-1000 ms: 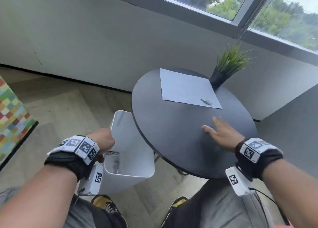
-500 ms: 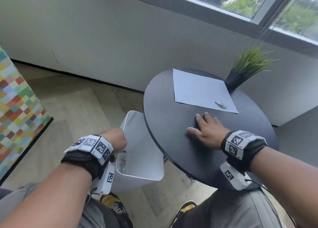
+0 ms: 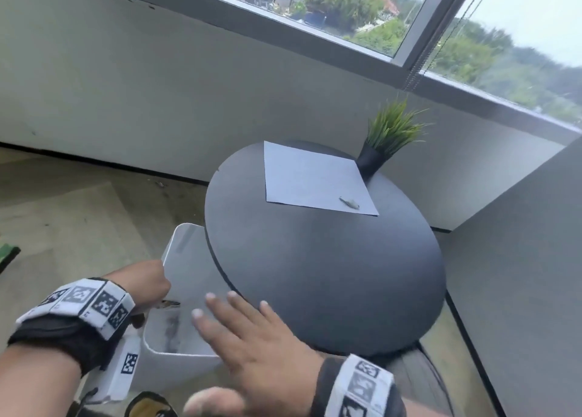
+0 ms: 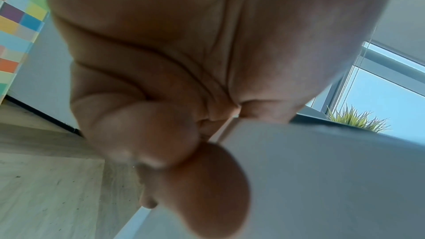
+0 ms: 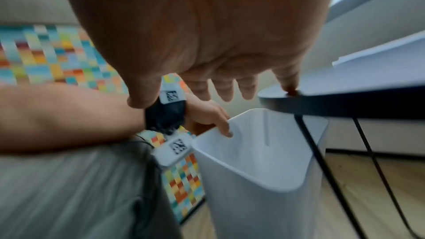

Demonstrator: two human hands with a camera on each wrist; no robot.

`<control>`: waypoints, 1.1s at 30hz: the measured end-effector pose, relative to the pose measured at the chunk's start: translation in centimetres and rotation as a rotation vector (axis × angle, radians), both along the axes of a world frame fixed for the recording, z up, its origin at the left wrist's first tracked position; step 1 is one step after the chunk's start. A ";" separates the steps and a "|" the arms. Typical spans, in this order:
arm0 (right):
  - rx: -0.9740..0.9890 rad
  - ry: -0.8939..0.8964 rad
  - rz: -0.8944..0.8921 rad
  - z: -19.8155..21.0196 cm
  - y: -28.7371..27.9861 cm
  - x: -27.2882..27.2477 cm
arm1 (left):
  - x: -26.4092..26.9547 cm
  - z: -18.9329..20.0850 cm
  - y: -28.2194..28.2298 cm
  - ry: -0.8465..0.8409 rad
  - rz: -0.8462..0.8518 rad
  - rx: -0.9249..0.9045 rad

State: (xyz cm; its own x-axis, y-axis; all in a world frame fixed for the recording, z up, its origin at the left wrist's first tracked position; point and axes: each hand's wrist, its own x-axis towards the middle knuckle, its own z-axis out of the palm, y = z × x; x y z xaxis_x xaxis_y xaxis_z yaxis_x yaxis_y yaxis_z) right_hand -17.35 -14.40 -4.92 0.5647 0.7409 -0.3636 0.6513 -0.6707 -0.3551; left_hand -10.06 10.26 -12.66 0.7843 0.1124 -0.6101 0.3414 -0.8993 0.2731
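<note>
Your left hand [image 3: 143, 282] grips the rim of the white waste bin [image 3: 187, 265], fingers curled over its edge. The bin stands on the floor at the seven o'clock edge of the round black table [image 3: 330, 275]. Your right hand [image 3: 261, 350] is spread flat above the bin, with one fingertip touching the table's rim.

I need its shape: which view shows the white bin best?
Right wrist: the white bin shows rim, opening and outer wall. Head view hides part behind table and right hand; left wrist, only blurred wall.
</note>
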 end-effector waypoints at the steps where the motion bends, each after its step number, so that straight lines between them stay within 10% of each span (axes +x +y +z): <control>1: 0.057 0.027 -0.161 0.0 -1.7 -0.5 | 0.0 0.1 -0.1 0.004 0.005 -0.004; 5: 0.129 -0.115 -0.982 -0.8 -11.1 1.8 | 0.0 -0.2 -0.2 0.012 0.009 0.033; 7: -0.054 -0.132 -1.104 -1.5 -13.5 2.4 | 0.0 -0.4 -0.2 -0.001 -0.019 0.084; 11: -0.132 -0.190 -0.901 -3.5 -9.0 -0.1 | 0.0 -1.7 -0.2 0.028 -0.066 0.136; 16: 0.241 0.009 -0.342 -2.0 -2.1 -3.1 | -0.1 -2.6 0.0 -0.006 -0.020 0.121; 19: 0.319 -0.153 -0.624 -1.9 -5.3 0.4 | -0.4 -2.5 -0.1 0.008 -0.021 0.115; 24: -0.152 -0.083 -0.996 -2.5 -7.1 5.9 | -0.6 -3.2 0.1 -0.002 -0.034 0.106; 33: 0.221 -0.116 -0.051 -3.5 2.4 -1.4 | -0.6 -4.7 0.9 -0.003 -0.016 -0.014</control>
State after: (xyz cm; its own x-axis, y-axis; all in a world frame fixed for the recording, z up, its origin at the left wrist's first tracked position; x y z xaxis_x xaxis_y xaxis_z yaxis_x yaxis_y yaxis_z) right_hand -18.71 -11.95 -8.41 0.6315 0.7650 -0.1264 0.6637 -0.6176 -0.4220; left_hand -10.66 11.14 -17.39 0.7876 0.0914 -0.6094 0.3266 -0.9005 0.2870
